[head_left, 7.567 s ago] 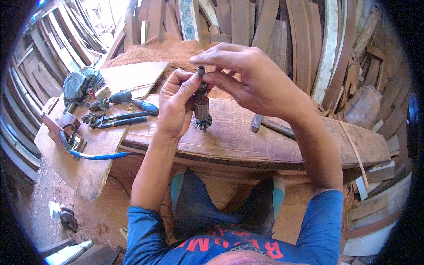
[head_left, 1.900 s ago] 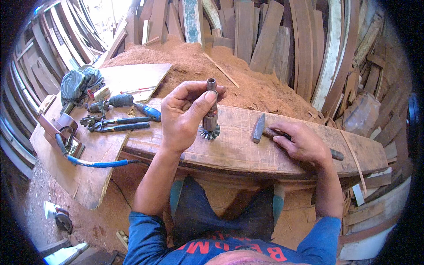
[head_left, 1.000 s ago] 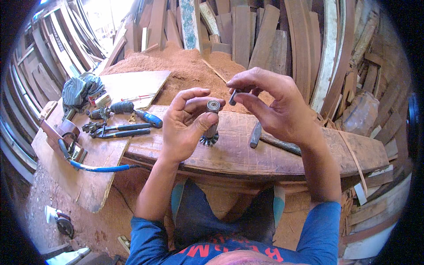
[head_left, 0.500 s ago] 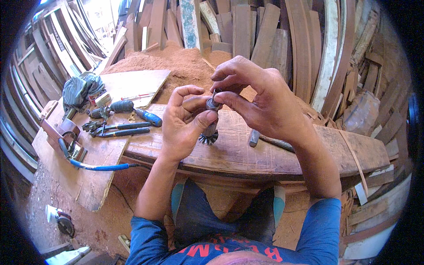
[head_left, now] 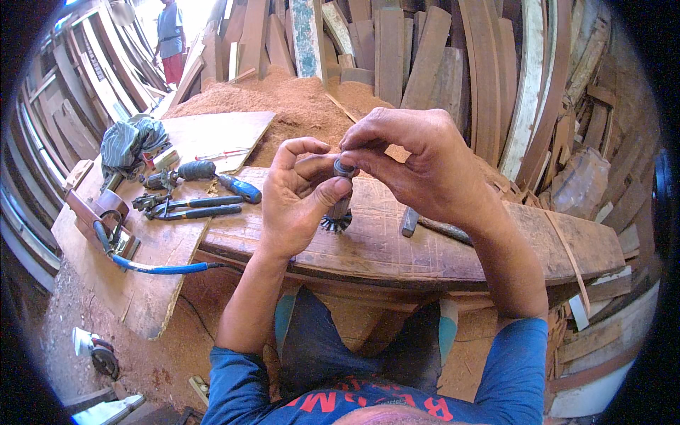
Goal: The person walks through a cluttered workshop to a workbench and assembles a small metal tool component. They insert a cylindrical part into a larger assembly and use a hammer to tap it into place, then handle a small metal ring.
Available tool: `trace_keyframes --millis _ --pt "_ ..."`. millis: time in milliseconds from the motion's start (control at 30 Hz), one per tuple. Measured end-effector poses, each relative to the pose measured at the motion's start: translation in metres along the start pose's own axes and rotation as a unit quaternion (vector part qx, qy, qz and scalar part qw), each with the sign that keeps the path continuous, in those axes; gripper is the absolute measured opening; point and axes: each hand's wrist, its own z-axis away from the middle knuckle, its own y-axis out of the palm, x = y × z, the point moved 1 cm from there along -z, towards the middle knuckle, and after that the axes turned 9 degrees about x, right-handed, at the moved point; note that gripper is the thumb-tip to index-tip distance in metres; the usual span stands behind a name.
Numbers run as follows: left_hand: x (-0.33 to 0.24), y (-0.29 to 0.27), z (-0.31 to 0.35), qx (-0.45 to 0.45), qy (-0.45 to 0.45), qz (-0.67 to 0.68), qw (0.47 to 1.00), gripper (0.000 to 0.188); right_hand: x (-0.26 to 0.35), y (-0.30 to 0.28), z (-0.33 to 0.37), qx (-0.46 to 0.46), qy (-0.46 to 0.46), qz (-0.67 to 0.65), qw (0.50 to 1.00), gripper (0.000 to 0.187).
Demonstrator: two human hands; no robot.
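Both hands meet over the curved wooden plank [head_left: 453,248]. Going from the left: a blue-handled screwdriver [head_left: 216,178] and pliers [head_left: 180,207] lie on a flat board [head_left: 149,269], well apart from the work, with a blue hose [head_left: 159,268] curling past them. The left hand [head_left: 301,202] is closed around a motor armature [head_left: 340,205], held upright with its finned fan end just above the plank. The right hand [head_left: 418,166], which two seconds ago rested on the hammer [head_left: 425,227] lying on the plank, has come back up and now pinches the armature's top end between thumb and fingertips; that suggests a small part is being fitted or turned there. Both wrists are raised, the forearms rising from below, the right elbow bent outward.
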Motion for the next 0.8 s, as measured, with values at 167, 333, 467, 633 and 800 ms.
trace_keyframes --millis 167,333,467,633,800 --pt "0.000 0.002 -0.001 0.009 0.010 0.012 1.000 0.048 -0.003 0.000 0.002 -0.018 -0.033 0.003 0.999 0.010" --pt "-0.005 0.004 -0.002 0.018 0.032 -0.005 0.999 0.038 -0.001 -0.004 0.003 -0.019 -0.069 0.020 0.997 0.012" --pt "-0.014 0.011 -0.001 -0.014 0.019 -0.057 0.998 0.025 0.002 -0.006 0.004 -0.013 -0.083 0.043 0.996 0.013" --pt "-0.016 0.011 -0.003 -0.030 0.016 -0.103 0.994 0.019 0.004 -0.008 0.006 -0.025 -0.082 0.047 0.995 0.022" --pt "-0.017 0.007 -0.002 -0.056 0.025 -0.061 0.996 0.018 0.003 -0.029 0.038 0.043 0.060 0.126 0.989 0.029"
